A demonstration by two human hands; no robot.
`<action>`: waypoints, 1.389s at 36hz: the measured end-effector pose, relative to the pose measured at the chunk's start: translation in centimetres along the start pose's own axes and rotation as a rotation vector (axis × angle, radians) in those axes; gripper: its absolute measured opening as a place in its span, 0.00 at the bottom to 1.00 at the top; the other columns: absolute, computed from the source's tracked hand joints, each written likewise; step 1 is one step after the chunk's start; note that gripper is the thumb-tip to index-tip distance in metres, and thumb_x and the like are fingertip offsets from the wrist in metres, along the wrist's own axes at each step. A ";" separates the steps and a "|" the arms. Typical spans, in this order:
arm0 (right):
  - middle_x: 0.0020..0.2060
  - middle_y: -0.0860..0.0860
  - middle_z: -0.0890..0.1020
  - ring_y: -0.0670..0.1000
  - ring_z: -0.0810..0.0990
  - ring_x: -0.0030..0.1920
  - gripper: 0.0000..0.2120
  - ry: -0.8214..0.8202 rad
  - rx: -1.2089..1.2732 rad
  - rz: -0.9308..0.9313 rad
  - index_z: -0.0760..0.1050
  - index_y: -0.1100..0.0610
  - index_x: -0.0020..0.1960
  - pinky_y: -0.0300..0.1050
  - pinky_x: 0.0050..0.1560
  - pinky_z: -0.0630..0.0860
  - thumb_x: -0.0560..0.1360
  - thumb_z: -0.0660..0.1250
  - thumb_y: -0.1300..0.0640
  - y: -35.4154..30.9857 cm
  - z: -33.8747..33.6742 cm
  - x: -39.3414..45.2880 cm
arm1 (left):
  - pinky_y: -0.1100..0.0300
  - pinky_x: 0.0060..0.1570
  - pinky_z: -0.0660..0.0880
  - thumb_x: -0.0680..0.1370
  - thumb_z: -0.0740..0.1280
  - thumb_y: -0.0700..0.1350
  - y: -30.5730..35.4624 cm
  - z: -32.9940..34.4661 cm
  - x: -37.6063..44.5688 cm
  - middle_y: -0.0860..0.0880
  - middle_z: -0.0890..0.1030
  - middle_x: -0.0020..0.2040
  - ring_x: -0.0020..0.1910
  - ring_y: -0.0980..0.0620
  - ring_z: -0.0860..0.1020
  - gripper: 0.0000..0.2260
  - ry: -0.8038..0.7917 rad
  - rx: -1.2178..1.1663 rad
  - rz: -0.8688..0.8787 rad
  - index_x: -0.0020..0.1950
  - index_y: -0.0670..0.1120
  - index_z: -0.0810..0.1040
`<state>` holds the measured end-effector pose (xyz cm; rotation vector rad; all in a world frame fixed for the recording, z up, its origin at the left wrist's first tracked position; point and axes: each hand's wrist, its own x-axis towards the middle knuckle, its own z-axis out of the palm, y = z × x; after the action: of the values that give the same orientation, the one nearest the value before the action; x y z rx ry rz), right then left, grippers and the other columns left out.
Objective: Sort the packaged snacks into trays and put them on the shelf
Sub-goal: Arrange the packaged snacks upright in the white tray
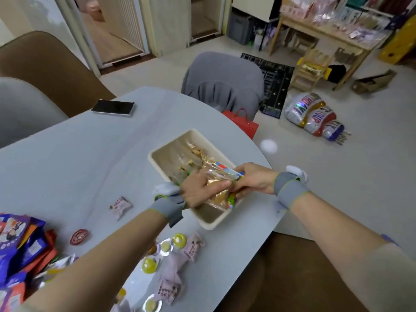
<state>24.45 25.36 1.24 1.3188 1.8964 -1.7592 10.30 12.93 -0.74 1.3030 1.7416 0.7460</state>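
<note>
Round grey table [94,154] under the camera, and plenty scattered on it: a dark phone [113,107] lies flat near the far left edge, a heap of purple and red snack packs [20,246] crowds the near left corner, a small red round sweet [79,237] sits alone beside that heap, and a single pink wrapped snack [120,206] rests just left of the left wrist. Closer in, yellow jelly cups [179,240] and more pink wrapped packets [170,287] lie loose under the left forearm, which crosses above them. Beyond the table stands a grey covered chair [221,79], a red bag [244,124] at the table's edge, and foil balloons [313,115] lying on the floor to the right. Now the action: a cream rectangular tray [157,159] sits near the table's right edge, already holding clear-wrapped snacks at its far end. Both hands meet over its near half. The left hand [198,190] has fingers curled on a clear packet of golden snacks [217,188], thumb across the top. The right hand [254,180] pinches the same packet from the other end. The packet hangs just above the tray, overlapping the snacks inside.
</note>
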 end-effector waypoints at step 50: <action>0.69 0.54 0.67 0.53 0.72 0.67 0.40 -0.209 -0.152 0.116 0.57 0.58 0.72 0.50 0.63 0.75 0.69 0.75 0.50 1.3 1.6 5.7 | 0.50 0.58 0.75 0.67 0.73 0.37 -4.3 1.9 2.1 0.42 0.60 0.75 0.63 0.43 0.74 0.52 -0.257 0.526 -0.065 0.77 0.45 0.37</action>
<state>21.59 26.30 -3.96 1.1205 1.7632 -1.5941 9.65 13.65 -5.81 1.5928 1.8176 0.0652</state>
